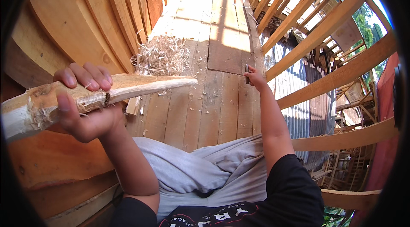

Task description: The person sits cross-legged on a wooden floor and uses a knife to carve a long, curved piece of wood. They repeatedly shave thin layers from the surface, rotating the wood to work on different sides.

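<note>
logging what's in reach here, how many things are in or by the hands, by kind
long pale carved wooden stake, tapered to a point, held in the left hand: 1
small dark metal tool, gripped by the right hand down on the plank floor: 1
heap of curly wood shavings: 1
total: 3

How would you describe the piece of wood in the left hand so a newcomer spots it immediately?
Start at the plank floor and look left, above the grey-trousered lap. The left hand grips a long, rough wooden stake. Unlike the flat boards around it, it is round, freshly whittled and tapers to a point.
</note>
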### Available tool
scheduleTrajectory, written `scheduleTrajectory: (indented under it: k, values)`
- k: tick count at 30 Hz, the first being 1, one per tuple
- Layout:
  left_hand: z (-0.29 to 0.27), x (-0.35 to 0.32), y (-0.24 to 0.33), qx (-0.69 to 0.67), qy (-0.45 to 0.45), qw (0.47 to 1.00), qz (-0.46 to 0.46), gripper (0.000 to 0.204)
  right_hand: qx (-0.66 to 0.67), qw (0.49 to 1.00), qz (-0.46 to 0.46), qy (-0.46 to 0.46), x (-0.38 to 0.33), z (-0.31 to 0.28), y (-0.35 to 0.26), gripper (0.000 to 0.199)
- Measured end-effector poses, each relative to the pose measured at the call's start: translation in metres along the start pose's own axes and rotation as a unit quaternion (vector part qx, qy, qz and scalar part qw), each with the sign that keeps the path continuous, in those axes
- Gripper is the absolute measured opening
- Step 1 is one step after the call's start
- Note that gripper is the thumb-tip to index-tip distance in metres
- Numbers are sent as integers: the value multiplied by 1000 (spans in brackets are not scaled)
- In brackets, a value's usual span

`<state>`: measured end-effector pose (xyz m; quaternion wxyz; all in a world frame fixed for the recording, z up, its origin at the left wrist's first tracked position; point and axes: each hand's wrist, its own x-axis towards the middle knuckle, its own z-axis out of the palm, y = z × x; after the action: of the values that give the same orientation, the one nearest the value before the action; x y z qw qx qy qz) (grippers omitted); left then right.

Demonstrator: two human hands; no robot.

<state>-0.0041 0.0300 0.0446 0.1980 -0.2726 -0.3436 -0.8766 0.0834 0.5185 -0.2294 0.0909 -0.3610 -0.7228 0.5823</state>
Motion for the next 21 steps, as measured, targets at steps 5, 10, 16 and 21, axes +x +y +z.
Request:
scheduleTrajectory:
  k: [5, 10, 16, 21]
  values:
    - [3, -1, -4, -12, -5, 1000, -10, 33, -180, 974, 58, 124, 36, -47, 26, 48]
    - [-4, 1, -1, 29, 7, 999, -12, 35, -65, 984, 65, -153, 19, -24, -9, 52]
    - [3, -3, -8, 21, -8, 999, -30, 36, -50, 998, 43, -11, 28, -41, -20, 50]
    - [1, -3, -7, 34, -21, 999, -34, 37, -210, 966, -13, -148, 21, 4, -16, 17]
